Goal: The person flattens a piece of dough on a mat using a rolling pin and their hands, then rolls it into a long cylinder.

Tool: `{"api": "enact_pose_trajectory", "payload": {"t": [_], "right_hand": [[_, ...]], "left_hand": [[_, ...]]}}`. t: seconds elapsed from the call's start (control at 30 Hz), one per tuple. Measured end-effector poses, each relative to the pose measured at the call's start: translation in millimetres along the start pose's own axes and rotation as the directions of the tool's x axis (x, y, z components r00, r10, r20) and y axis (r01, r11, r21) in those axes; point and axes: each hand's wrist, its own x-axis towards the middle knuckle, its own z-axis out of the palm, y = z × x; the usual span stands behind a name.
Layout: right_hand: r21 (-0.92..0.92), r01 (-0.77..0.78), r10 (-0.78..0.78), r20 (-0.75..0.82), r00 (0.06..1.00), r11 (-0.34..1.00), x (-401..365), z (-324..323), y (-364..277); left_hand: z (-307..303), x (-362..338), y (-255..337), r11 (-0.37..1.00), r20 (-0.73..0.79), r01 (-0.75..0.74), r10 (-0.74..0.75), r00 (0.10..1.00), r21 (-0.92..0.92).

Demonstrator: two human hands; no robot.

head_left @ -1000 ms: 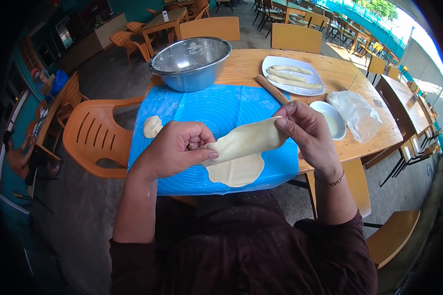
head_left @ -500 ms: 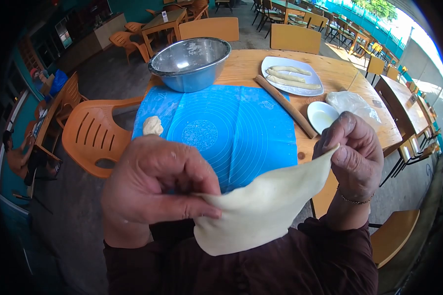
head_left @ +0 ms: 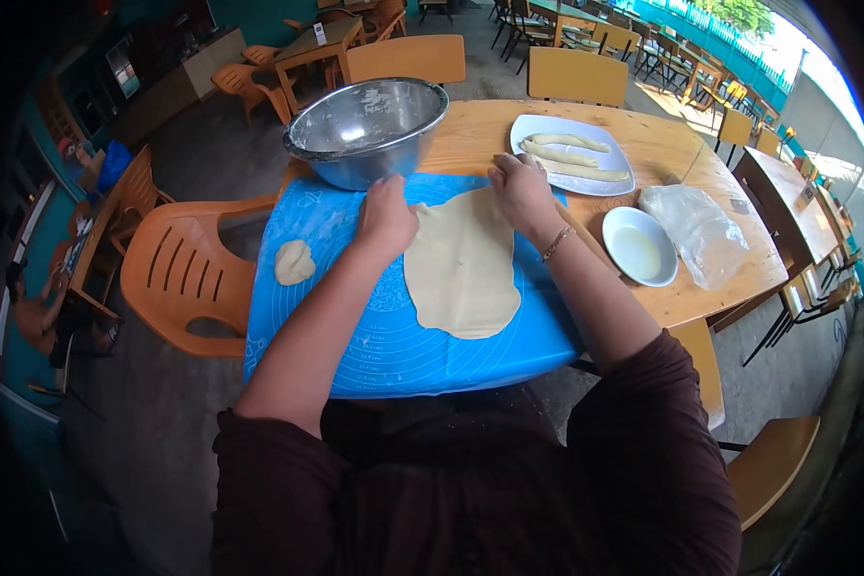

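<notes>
A thin, rolled-out sheet of dough (head_left: 463,274) lies on the blue silicone mat (head_left: 355,360), its near edge rounded and uneven. My left hand (head_left: 389,219) is closed at the sheet's far left corner. At its far right corner my right hand (head_left: 528,197), with a bracelet at the wrist, is also closed on the dough. Left of my left forearm rests a small lump of dough (head_left: 295,262) on the mat. The rolling pin (head_left: 590,240) is partly hidden beneath my right wrist and forearm.
A floury metal bowl (head_left: 367,134) stands at the far left of the wooden table (head_left: 485,112). To the right are a white plate (head_left: 619,158) with three dough rolls, a small white bowl (head_left: 640,247) and a plastic bag (head_left: 696,230). A person (head_left: 38,307) sits far left.
Both hands have moved forward and down from in front of my chest, carrying the dough sheet. It hung in the air before and now lies spread on the mat.
</notes>
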Motion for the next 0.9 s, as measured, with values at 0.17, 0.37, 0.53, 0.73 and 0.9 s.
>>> {"api": "enact_pose_trajectory", "payload": {"t": [0.17, 0.37, 0.53, 0.73, 0.9], "right_hand": [[-0.186, 0.371, -0.374, 0.022, 0.927, 0.91, -59.7, -18.5, -37.9], [-0.3, 0.472, -0.357, 0.364, 0.86, 0.829, -137.3, -23.1, -35.0], [-0.345, 0.345, -0.243, 0.306, 0.92, 0.873, -113.3, -53.9, -27.9], [-0.586, 0.109, -0.042, 0.127, 0.991, 0.803, -69.9, -58.4, 24.8], [-0.55, 0.049, 0.003, 0.093, 0.996, 0.834, -57.7, -53.7, 17.8]], "left_hand": [[18.8, -46.2, 11.5, 0.882, 0.003, -0.465, 0.466, 0.885, 0.072], [16.6, -78.4, 9.9, 0.895, 0.376, -0.418, 0.339, 0.862, 0.153], [11.6, -87.3, 15.4, 0.864, 0.373, -0.449, 0.348, 0.86, 0.228], [-13.6, -62.3, 9.3, 0.939, 0.344, -0.336, 0.341, 0.875, -0.073], [11.4, -6.3, -20.7, 0.968, 0.081, -0.252, 0.25, 0.965, 0.011]]}}
